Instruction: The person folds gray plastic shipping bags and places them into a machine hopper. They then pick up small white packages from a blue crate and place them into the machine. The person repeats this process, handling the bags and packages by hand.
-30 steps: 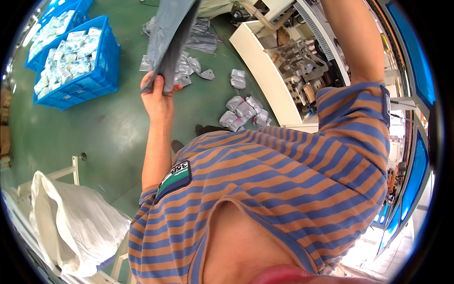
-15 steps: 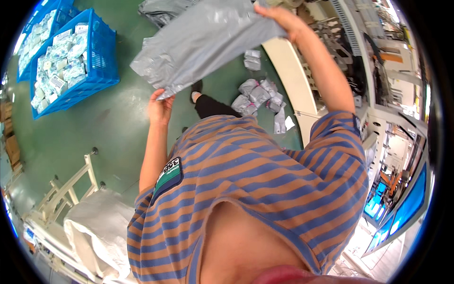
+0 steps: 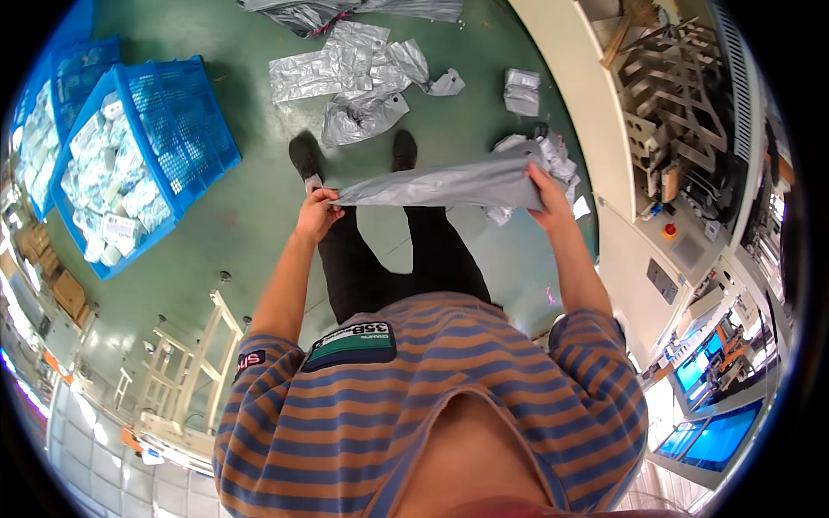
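Note:
A long grey plastic bag [image 3: 440, 184] is stretched sideways between my two hands, above my legs and in front of my shoes. My left hand [image 3: 318, 214] pinches its narrow left end. The wider right end is in the grip of my right hand [image 3: 550, 195], thumb on the near side. The bag looks flat and slightly creased; what it contains, if anything, cannot be made out. Beyond it, crumpled grey plastic bags [image 3: 363, 73] lie on the green floor.
Blue plastic crates [image 3: 194, 129] full of small white-and-teal packets stand at the left. Grey wrapped bundles [image 3: 522, 92] lie on the floor at the right, beside a cream machine [image 3: 574, 52]. A cream metal frame [image 3: 203, 363] stands at the lower left.
The bag has come down and nearer my body, and now hangs level rather than slanting. My right hand has lowered. The view has shifted, showing both shoes and more floor bags.

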A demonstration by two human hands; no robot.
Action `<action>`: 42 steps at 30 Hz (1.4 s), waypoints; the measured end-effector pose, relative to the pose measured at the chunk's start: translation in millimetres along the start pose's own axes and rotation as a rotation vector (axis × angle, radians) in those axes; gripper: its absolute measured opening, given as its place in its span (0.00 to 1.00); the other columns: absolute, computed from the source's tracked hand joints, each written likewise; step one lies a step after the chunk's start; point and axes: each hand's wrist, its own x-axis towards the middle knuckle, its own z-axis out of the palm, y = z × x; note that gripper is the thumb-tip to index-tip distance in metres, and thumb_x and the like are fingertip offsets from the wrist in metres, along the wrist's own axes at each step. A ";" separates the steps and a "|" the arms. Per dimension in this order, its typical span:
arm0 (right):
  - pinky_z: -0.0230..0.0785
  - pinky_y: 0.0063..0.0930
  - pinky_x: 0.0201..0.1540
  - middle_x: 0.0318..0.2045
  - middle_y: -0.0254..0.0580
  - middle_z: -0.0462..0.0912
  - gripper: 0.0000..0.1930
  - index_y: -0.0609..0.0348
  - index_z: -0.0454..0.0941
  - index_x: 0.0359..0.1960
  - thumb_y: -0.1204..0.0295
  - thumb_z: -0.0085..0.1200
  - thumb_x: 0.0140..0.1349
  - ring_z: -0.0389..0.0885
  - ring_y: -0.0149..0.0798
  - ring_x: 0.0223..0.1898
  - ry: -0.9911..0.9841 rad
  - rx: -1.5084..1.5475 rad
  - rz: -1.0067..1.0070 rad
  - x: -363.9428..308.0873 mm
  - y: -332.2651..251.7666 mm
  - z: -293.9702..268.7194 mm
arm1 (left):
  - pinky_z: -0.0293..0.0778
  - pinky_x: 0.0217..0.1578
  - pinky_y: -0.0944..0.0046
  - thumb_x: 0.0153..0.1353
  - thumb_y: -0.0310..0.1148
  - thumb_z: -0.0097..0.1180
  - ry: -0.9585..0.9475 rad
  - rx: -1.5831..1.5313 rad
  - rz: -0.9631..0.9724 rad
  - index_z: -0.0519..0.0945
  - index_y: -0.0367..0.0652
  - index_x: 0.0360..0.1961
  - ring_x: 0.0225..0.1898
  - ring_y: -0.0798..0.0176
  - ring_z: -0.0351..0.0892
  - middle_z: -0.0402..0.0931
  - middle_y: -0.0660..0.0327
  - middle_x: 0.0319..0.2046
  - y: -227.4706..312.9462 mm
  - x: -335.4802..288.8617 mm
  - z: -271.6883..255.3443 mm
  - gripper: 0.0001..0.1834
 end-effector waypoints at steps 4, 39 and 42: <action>0.63 0.22 0.42 0.33 0.32 0.73 0.09 0.57 0.71 0.35 0.68 0.52 0.56 0.71 0.28 0.36 0.390 0.047 -0.257 27.4 29.3 -25.5 | 0.72 0.34 0.62 0.50 0.24 0.48 0.267 0.631 -0.169 0.72 0.40 0.36 0.29 0.64 0.73 0.71 0.61 0.28 35.0 94.5 -40.9 0.10; 0.64 0.19 0.41 0.36 0.37 0.74 0.16 0.65 0.67 0.43 0.80 0.53 0.52 0.72 0.27 0.38 0.535 0.312 -0.270 200.4 149.8 80.0 | 0.67 0.31 0.61 0.35 0.32 0.56 -0.757 1.271 1.117 0.77 0.40 0.33 0.28 0.59 0.70 0.70 0.62 0.26 -53.2 255.0 145.9 0.18; 0.63 0.19 0.43 0.36 0.36 0.75 0.13 0.64 0.69 0.40 0.80 0.53 0.51 0.72 0.27 0.38 0.661 0.418 -0.319 186.1 156.2 46.4 | 0.68 0.39 0.57 0.42 0.40 0.60 -1.029 1.132 0.958 0.77 0.39 0.36 0.35 0.53 0.70 0.71 0.57 0.30 -49.5 287.8 162.0 0.20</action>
